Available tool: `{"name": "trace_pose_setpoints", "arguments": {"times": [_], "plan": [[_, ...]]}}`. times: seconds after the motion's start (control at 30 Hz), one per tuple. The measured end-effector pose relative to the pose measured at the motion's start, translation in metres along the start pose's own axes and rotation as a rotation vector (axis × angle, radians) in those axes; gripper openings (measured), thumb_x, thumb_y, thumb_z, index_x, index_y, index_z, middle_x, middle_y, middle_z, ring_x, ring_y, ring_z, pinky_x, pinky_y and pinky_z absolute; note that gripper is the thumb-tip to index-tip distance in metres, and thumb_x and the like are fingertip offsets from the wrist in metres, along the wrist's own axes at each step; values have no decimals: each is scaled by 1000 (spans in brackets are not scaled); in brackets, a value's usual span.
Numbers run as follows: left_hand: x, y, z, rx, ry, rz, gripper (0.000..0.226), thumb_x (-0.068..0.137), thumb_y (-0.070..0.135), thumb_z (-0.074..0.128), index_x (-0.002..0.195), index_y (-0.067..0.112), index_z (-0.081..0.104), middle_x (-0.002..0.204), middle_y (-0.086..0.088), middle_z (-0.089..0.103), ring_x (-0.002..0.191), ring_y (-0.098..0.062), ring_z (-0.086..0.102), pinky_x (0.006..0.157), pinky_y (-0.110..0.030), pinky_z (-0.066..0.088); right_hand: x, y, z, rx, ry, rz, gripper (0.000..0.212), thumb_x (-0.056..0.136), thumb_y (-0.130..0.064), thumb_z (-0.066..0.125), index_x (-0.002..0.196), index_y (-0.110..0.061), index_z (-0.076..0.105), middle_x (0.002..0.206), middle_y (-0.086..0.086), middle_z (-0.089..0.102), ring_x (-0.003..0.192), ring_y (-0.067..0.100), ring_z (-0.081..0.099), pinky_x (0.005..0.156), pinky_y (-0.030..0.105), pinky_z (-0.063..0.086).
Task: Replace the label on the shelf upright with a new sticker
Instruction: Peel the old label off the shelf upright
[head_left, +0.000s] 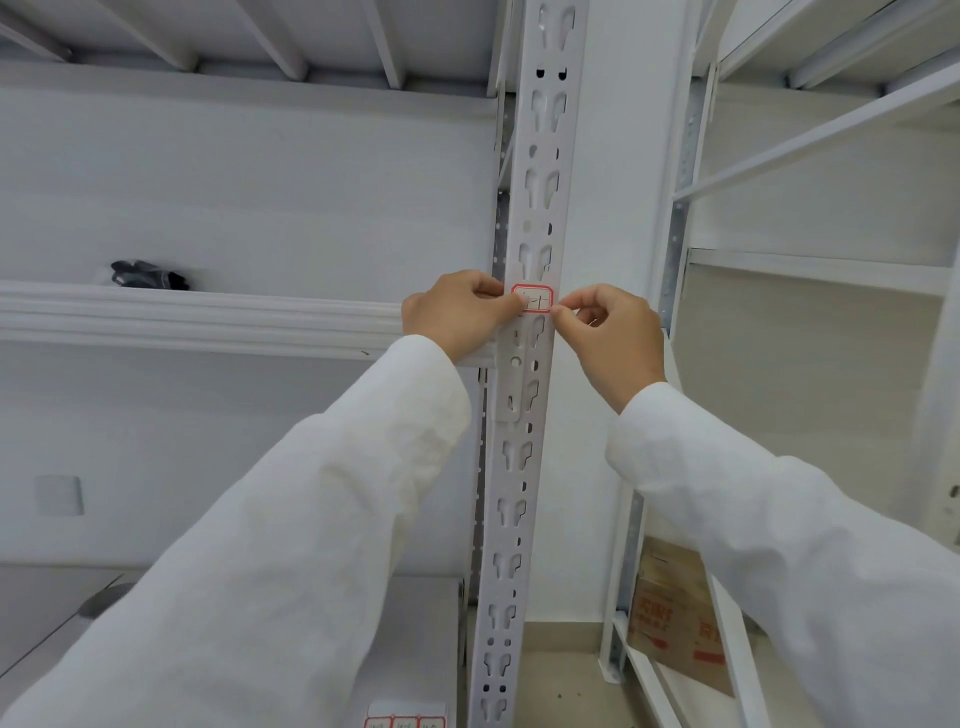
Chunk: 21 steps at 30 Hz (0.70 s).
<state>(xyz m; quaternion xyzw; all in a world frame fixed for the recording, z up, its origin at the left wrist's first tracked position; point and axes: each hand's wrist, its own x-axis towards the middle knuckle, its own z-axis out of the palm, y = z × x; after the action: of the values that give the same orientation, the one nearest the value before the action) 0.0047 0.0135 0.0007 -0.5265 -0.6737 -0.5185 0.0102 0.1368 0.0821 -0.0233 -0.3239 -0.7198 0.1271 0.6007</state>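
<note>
A sheet of red-bordered stickers (405, 719) was seen at the near bottom edge. Farther up, a red-bordered label (532, 300) lay on the white slotted shelf upright (519, 467) and was pinched at its left edge by the left hand (457, 314) and at its right edge by the right hand (610, 338), fingers curled. A dark bundle (148, 275) lay on the far left shelf (208, 317).

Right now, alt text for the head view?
Both hands, left hand and right hand, pinch a red-bordered label against the white slotted shelf upright. More stickers lie at the frame's bottom.
</note>
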Motion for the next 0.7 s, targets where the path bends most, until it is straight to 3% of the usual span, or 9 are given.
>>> {"name": "trace_pose_setpoints", "arguments": {"times": [0.23,0.37,0.5,0.7], "plan": [[4,-1,6,15,24,-14,43,74,59,63,107,30,65,106,16,69,118,-14,49,93,-25,26,-4,-3,3,-45,36,-29,5,81,-30,64,79,-26,65,68,-10,58,68,13,54,64,29,46],[5,-3,7,15,29,-8,45,71,59,66,106,31,65,104,17,70,118,-14,52,89,-24,25,-4,-6,7,72,16,93,5,79,-28,66,78,-24,69,63,-13,59,63,10,54,65,27,46],[3,-1,7,27,28,13,42,75,55,65,108,29,64,106,14,70,113,-11,55,96,-27,26,-3,-12,9,183,-2,224,7,75,-25,65,69,-24,69,58,-11,58,57,10,51,64,26,43],[1,2,6,39,56,25,40,78,52,63,109,27,63,108,12,70,107,-10,56,106,-30,29,-5,-19,11,193,-47,196,10,77,-24,64,68,-21,66,54,-9,53,53,9,48,62,26,43]]}}
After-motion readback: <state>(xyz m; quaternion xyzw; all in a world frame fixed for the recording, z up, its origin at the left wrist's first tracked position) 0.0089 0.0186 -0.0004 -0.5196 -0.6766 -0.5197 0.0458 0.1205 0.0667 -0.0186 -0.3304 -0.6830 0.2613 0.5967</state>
